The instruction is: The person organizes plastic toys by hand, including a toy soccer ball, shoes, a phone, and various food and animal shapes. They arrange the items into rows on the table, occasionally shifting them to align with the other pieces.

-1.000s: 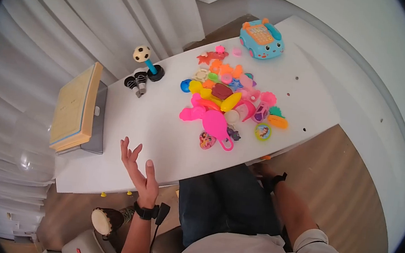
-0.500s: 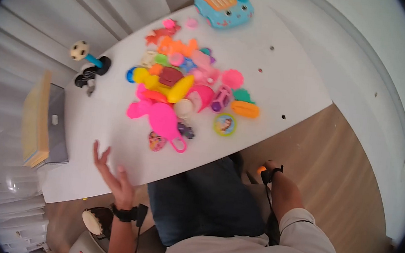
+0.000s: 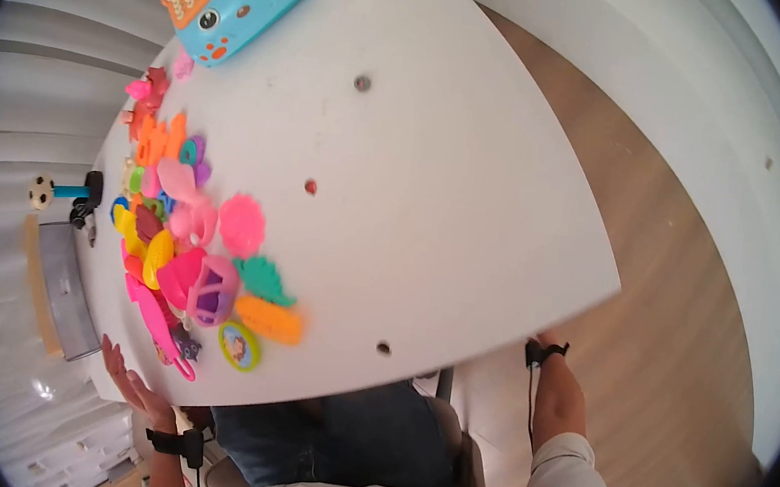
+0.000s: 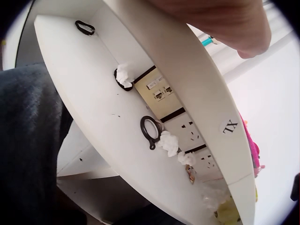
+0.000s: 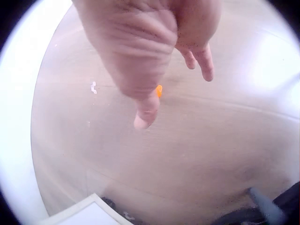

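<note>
Orange piece: lying on the floor, probably light and stiff, best pinched across its sides | My right hand: hanging above, fingers extended, grasping nothing | My left hand: hovering empty near the counter

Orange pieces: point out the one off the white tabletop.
The small orange piece against the brown floor, partly behind the right hand in the right wrist view; the others, such as the long orange piece, lie on the tabletop.

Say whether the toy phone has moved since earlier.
No. Judged against the holes in the table, the toy phone has kept its place; only the view has swung round.
</note>
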The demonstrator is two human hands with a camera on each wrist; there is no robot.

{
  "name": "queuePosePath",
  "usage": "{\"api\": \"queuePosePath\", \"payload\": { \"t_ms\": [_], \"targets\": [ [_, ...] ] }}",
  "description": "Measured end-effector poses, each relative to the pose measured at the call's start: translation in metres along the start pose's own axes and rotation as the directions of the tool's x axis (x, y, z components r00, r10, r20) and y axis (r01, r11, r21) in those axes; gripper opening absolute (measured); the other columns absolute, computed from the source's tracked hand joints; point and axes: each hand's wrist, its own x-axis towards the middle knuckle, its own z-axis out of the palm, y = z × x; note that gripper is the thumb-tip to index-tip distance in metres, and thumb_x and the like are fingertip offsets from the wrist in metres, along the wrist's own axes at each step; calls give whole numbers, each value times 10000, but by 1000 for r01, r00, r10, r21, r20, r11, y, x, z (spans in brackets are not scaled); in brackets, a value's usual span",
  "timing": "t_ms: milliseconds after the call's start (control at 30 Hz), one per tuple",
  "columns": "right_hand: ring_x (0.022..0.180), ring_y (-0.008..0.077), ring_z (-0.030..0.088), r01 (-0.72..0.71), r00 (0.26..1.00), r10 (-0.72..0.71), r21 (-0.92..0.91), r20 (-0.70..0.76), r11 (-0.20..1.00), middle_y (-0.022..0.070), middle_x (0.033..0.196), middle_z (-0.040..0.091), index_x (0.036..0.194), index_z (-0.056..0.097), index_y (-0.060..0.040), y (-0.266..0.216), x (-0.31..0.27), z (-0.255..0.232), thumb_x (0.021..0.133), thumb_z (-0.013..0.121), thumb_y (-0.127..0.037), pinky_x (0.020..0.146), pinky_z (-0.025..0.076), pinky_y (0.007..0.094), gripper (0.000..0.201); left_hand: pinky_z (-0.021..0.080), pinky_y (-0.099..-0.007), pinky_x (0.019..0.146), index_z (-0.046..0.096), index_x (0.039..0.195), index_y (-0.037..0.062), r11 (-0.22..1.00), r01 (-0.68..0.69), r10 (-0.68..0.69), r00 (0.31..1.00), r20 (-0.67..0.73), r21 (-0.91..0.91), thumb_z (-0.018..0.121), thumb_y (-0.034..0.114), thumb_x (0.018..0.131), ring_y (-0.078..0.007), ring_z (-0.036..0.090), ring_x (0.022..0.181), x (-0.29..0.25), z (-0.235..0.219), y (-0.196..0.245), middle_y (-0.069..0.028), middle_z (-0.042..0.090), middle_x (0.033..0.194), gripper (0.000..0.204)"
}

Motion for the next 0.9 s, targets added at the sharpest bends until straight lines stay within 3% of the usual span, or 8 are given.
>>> {"api": "queuePosePath", "payload": {
  "t_ms": [67, 200, 267, 367, 567, 667, 900],
  "targets": [
    [1445, 345, 544, 85, 993, -90, 68, 77, 994, 215, 1603, 513, 1670, 365, -41, -44, 8, 29, 942, 837, -319, 1142, 505, 442, 911, 312, -487, 1263, 438, 1591, -28, 1000, 14, -13, 999, 53, -9, 446, 601, 1102, -328, 418, 1526, 3, 2, 10, -186, 424, 1686, 797],
    [1442, 339, 544, 236, 912, -299, 239, 280, 942, 211, 1602, 512, 1671, 364, -45, -121, 19, 125, 955, 822, -333, 1140, 504, 439, 897, 269, -526, 1275, 553, 1466, 7, 1000, 4, -7, 990, 140, 17, 520, 544, 1092, -382, 395, 1548, 6, 1, 15, -230, 409, 1685, 656],
    [1441, 336, 544, 266, 851, -379, 323, 363, 908, 209, 1602, 511, 1672, 363, -47, -135, 23, 170, 962, 815, -340, 1139, 504, 437, 891, 246, -547, 1281, 596, 1406, 31, 1000, 13, -15, 986, 168, 16, 559, 491, 1087, -405, 372, 1566, 8, 3, 24, -250, 409, 1678, 561],
    [1438, 332, 545, 296, 769, -484, 440, 417, 848, 206, 1602, 511, 1673, 363, -50, -143, 33, 195, 972, 805, -351, 1138, 504, 434, 881, 245, -548, 1286, 612, 1422, 57, 1000, 10, -12, 980, 197, 10, 572, 457, 1074, -410, 359, 1577, 14, 4, 32, -246, 395, 1685, 531],
    [1433, 323, 545, 275, 670, -627, 650, 399, 708, 200, 1601, 509, 1675, 362, -56, -117, 69, 193, 992, 783, -372, 1135, 504, 428, 862, 271, -549, 1280, 620, 1445, 76, 999, 20, -9, 971, 239, -43, 596, 340, 1043, -411, 364, 1577, 11, 0, 32, -253, 386, 1687, 482],
    [1431, 318, 545, 268, 633, -683, 725, 364, 635, 197, 1600, 508, 1676, 361, -59, -115, 81, 171, 1002, 773, -383, 1133, 503, 425, 853, 261, -564, 1281, 613, 1459, 69, 998, 45, -31, 964, 265, -50, 605, 400, 1041, -416, 357, 1579, 12, -2, 34, -260, 370, 1693, 533],
    [1425, 308, 545, 379, 542, -825, 830, 158, 409, 191, 1599, 506, 1678, 360, -66, -173, 89, 13, 1026, 748, -408, 1129, 503, 418, 832, 256, -570, 1278, 572, 1493, 55, 983, 117, -86, 973, 215, -138, 614, 531, 1025, -422, 334, 1585, 10, -5, 31, -262, 332, 1710, 669]
  ]
}}
